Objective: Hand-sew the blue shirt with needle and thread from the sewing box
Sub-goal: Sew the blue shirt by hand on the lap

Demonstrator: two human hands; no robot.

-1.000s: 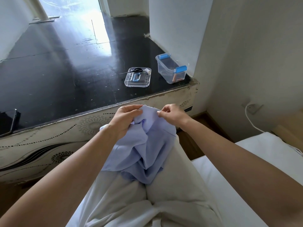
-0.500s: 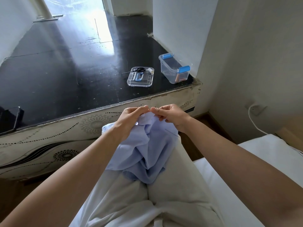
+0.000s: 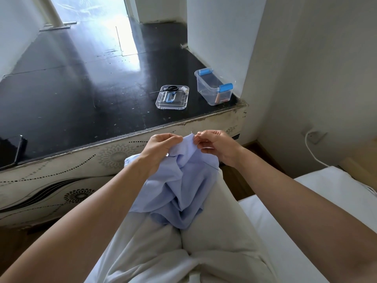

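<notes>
The light blue shirt lies bunched on my lap over pale trousers. My left hand grips a raised fold of it at the top. My right hand pinches the same fold's edge just to the right, with a thin thread end poking up by its fingertips; the needle is too small to make out. The clear sewing box with blue clips stands open on the black surface ahead. Its lid lies flat to the left, carrying black scissors and a white thread spool.
A dark phone lies at the left end of the black platform, whose patterned front edge faces my knees. A white wall corner rises behind the box. A white cable hangs from a wall socket at right, above a white mattress.
Both hands came together on the shirt's top fold, then parted slightly. My right hand now pinches the edge with a thread end showing. The view shifted a little.
</notes>
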